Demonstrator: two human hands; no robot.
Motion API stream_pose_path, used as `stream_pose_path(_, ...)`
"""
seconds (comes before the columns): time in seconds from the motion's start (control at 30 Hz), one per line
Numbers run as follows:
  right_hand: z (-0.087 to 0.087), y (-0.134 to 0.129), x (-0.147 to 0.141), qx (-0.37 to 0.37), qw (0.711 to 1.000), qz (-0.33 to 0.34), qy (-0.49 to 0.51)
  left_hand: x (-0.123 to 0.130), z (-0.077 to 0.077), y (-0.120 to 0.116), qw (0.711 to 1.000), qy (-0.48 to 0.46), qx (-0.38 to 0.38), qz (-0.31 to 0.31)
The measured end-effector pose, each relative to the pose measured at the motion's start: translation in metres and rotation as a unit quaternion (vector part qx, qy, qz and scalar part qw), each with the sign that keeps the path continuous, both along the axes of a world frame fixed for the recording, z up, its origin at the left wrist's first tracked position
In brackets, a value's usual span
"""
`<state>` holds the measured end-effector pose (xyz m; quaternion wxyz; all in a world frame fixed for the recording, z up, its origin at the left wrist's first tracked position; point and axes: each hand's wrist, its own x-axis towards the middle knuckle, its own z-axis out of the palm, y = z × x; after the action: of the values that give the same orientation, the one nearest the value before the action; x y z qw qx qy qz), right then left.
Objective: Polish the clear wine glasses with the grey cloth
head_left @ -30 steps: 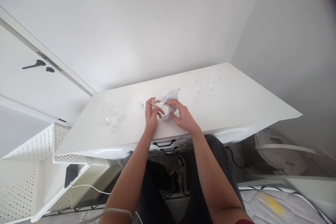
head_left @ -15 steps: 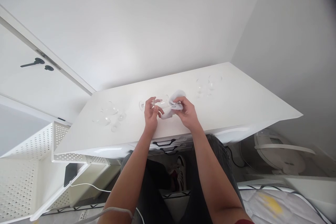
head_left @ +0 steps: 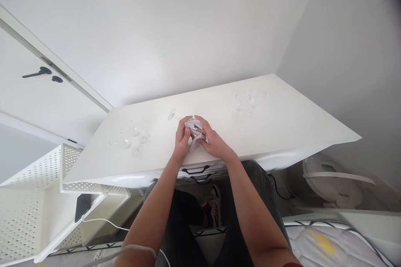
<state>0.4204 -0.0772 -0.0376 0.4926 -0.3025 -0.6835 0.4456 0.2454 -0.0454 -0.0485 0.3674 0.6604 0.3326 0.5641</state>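
A clear wine glass (head_left: 172, 114) is held on its side above the white cabinet top, its foot pointing to the far left. My left hand (head_left: 182, 138) wraps round the bowl from the left. On the other side, my right hand (head_left: 215, 142) curls in at the rim end, holding a pale grey-white cloth (head_left: 194, 145) against the glass. Part of the cloth shows in or around the bowl; which of these I cannot tell. My fingers and the cloth hide much of the bowl.
On the white cabinet (head_left: 163, 150) lie several clear stemmed glasses (head_left: 124, 142) at left, and more glasses (head_left: 243, 102) stand or lie at the right. Below the front edge are black drawer handles (head_left: 196, 170). A phone (head_left: 83, 206) with a white cable rests on the shelf at lower left.
My right hand has moved left with the cloth, close to my left hand. The left hand has closed round the bowl, and the glass has tilted with its foot swinging farther away.
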Motion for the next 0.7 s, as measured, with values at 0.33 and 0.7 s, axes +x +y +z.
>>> stream_pose_path(0.33, -0.005, 0.009, -0.019, -0.202, 0.922, 0.073, 0.322, 0.0, 0.003, 0.0, 1.0, -0.01, 0.002, 0.008)
stream_pose_path(0.7, 0.005, -0.002, -0.037, 0.012, 0.994, -0.11, 0.005, 0.0, 0.003, 0.003, 0.998, 0.009, -0.005, 0.069)
